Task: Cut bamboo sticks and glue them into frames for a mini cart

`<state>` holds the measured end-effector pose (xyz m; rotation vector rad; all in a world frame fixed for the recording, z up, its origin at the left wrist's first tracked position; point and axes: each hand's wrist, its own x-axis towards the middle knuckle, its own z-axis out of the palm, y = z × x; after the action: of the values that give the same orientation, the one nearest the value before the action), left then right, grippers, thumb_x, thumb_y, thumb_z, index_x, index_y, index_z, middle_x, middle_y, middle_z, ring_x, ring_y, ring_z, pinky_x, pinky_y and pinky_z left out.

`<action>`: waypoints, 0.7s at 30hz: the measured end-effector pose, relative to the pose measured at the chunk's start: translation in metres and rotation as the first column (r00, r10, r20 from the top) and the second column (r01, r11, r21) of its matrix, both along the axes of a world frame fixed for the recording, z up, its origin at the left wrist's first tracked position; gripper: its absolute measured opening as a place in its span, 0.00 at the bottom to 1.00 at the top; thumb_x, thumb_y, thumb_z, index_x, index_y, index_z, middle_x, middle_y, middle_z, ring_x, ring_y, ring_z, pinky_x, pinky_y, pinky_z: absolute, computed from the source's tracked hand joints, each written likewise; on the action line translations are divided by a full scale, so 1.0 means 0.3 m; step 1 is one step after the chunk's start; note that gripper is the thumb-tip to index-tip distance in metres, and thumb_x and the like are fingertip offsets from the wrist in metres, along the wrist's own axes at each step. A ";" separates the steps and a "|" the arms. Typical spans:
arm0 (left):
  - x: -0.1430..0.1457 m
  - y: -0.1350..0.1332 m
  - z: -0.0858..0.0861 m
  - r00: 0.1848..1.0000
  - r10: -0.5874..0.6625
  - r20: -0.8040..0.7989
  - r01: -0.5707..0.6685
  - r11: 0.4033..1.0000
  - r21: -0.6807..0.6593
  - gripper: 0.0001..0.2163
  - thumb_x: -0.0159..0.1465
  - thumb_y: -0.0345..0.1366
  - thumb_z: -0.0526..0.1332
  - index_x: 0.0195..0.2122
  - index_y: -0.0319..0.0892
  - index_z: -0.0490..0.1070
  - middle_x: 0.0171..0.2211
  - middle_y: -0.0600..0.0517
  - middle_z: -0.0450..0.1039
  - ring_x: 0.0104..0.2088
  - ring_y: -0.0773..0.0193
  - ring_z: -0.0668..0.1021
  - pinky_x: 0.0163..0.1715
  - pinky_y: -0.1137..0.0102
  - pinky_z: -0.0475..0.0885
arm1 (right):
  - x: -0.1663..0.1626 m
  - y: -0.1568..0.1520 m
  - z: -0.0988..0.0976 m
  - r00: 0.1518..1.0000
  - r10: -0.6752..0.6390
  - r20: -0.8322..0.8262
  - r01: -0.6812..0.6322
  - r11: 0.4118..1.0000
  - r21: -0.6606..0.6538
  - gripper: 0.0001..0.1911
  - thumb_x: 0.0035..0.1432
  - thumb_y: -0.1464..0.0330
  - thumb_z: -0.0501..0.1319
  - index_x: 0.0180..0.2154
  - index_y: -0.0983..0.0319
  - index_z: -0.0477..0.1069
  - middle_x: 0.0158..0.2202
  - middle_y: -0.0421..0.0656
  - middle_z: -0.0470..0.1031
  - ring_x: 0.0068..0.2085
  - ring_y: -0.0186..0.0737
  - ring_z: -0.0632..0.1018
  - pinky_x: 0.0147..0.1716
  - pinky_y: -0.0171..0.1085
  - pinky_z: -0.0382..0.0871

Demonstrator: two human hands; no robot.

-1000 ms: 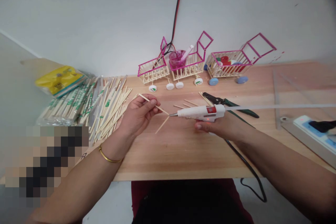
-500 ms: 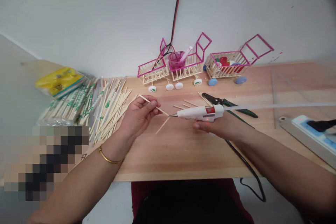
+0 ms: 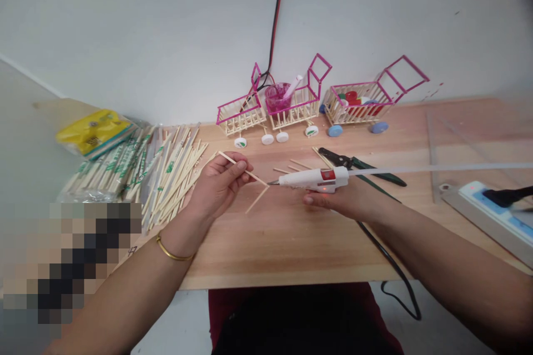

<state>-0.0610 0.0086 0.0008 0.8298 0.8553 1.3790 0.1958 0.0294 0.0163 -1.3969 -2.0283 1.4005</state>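
Between thumb and fingers, my left hand (image 3: 222,180) pinches a thin wooden stick (image 3: 258,179) that slants down to the right. A second short stick (image 3: 257,201) meets its far end at an angle, making a V. My right hand (image 3: 341,197) is wrapped round a white hot glue gun (image 3: 310,179), with a long clear glue stick (image 3: 437,167) out of its back. The gun's metal nozzle points left and is at the corner where the two sticks meet. Whether glue is coming out is too small to tell.
Three small stick carts (image 3: 241,113) with bottle-cap wheels stand along the wall; one holds a cup of purple paint (image 3: 278,99). Green-handled pliers (image 3: 353,163) and short sticks lie behind the gun. Loose sticks (image 3: 179,177) spread at left; a power strip (image 3: 493,205) is at right.
The view has shifted very slightly. Both hands, the sticks and the glue gun keep almost the same positions, with the nozzle still at the corner.
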 end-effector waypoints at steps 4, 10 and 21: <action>-0.004 0.006 -0.008 1.000 0.001 -0.017 0.000 1.000 0.022 0.08 0.53 0.30 0.69 0.33 0.39 0.73 0.28 0.53 0.76 0.25 0.73 0.75 0.31 0.75 0.74 | 0.018 0.017 -0.007 0.996 -0.035 -0.086 0.036 0.999 0.007 0.16 0.48 0.56 0.67 0.35 0.59 0.74 0.28 0.41 0.75 0.30 0.41 0.75 0.27 0.37 0.65; 0.006 0.001 0.002 0.983 0.067 -0.170 -0.055 0.996 0.074 0.08 0.52 0.32 0.70 0.31 0.38 0.73 0.25 0.53 0.76 0.23 0.73 0.74 0.28 0.75 0.72 | 0.070 0.047 -0.017 0.957 -0.111 -0.266 0.050 0.973 -0.226 0.17 0.49 0.56 0.68 0.31 0.62 0.69 0.24 0.38 0.70 0.23 0.31 0.68 0.20 0.33 0.58; 0.000 -0.022 0.020 0.872 0.189 -0.451 -0.072 0.962 0.265 0.06 0.55 0.33 0.68 0.31 0.38 0.74 0.23 0.53 0.74 0.24 0.69 0.76 0.29 0.73 0.71 | 0.117 0.066 0.038 0.913 -0.302 -0.273 0.172 0.895 -0.411 0.17 0.45 0.59 0.71 0.31 0.63 0.71 0.28 0.43 0.73 0.26 0.31 0.72 0.23 0.32 0.67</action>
<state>-0.0610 0.0021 0.0067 1.3571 1.1497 1.4399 0.2308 0.0493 0.0278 -1.3808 -1.3692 1.8341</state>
